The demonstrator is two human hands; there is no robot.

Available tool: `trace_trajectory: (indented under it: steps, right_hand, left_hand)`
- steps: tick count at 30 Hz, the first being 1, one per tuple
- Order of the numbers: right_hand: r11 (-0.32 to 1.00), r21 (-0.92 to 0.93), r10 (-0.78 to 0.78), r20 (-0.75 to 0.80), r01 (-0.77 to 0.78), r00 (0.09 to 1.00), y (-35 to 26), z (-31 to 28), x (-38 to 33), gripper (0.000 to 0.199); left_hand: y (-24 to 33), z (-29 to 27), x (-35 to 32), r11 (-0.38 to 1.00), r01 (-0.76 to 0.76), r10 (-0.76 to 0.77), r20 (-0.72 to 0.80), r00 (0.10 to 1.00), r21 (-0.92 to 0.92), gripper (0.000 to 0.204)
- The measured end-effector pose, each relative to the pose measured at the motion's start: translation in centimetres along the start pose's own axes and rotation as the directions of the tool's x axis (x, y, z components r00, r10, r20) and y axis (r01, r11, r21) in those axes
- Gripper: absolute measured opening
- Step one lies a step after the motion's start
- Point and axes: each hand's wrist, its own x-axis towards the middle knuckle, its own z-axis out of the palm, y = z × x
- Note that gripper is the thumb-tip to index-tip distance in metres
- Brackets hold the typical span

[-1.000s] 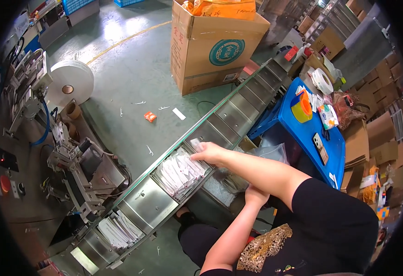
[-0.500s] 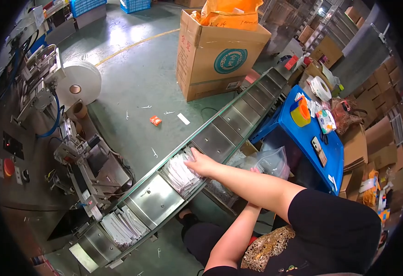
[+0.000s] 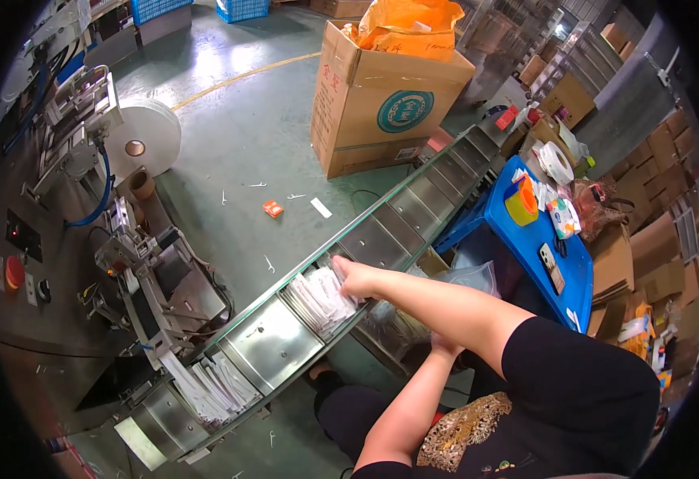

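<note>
A stack of slim white packets (image 3: 317, 302) stands on edge in one compartment of a long metal conveyor (image 3: 273, 343). My right hand (image 3: 356, 279) is at the right end of that stack, fingers curled round its end packets; the fingertips are partly hidden and slightly blurred. Crossing beneath my right forearm, my left hand (image 3: 447, 345) is near a clear plastic bag (image 3: 477, 278) beside the conveyor. My right forearm covers the left fingers, so their grip is hidden. Another stack of white packets (image 3: 215, 389) leans in a compartment nearer the conveyor's lower left end.
Left of the conveyor stands a machine (image 3: 146, 299) with a large white roll (image 3: 146, 136). A tall carton (image 3: 389, 104) holding an orange bag is beyond it. At right, a blue table (image 3: 517, 231) carries tape and a phone. Small white picks and a red packet (image 3: 273, 209) lie on the floor.
My right hand has shifted slightly right along the stack, exposing more packets. The left hand has drawn back a little from the plastic bag, which sits lower. The view has moved slightly.
</note>
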Motion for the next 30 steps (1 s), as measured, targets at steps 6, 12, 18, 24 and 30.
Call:
trace_trajectory:
  steps: [6, 12, 18, 24, 30]
  right_hand:
    - [0.98, 0.188, -0.039, -0.136, 0.065, 0.99, 0.5, 0.1, -0.7, 0.077]
    - [0.993, 0.109, -0.034, -0.039, 0.038, 0.999, -0.4, 2.2, 0.9, 0.122]
    - [0.971, -0.221, 0.082, -0.04, -0.089, 0.996, -3.9, 4.2, -1.0, 0.127]
    - [0.979, -0.178, -0.117, -0.111, 0.096, 0.987, -4.1, 5.7, -1.5, 0.107]
    - [0.98, 0.125, -0.133, -0.153, 0.153, 0.979, -1.3, 4.4, -0.2, 0.094]
  left_hand:
    - [-0.8, 1.4, 0.6, 0.997, -0.055, 0.055, 0.009, 0.998, 0.048, 0.064]
    - [-1.9, 2.8, 0.7, 0.997, -0.076, 0.077, -0.194, 0.978, 0.012, 0.06]
    - [1.8, -2.8, 0.0, 0.967, -0.002, 0.06, -0.222, 0.973, 0.254, 0.058]
    - [0.7, -1.6, 0.0, 0.938, 0.0, 0.101, -0.276, 0.956, 0.346, 0.055]
    - [1.1, -1.6, 0.6, 0.885, 0.022, 0.041, -0.126, 0.991, 0.464, 0.057]
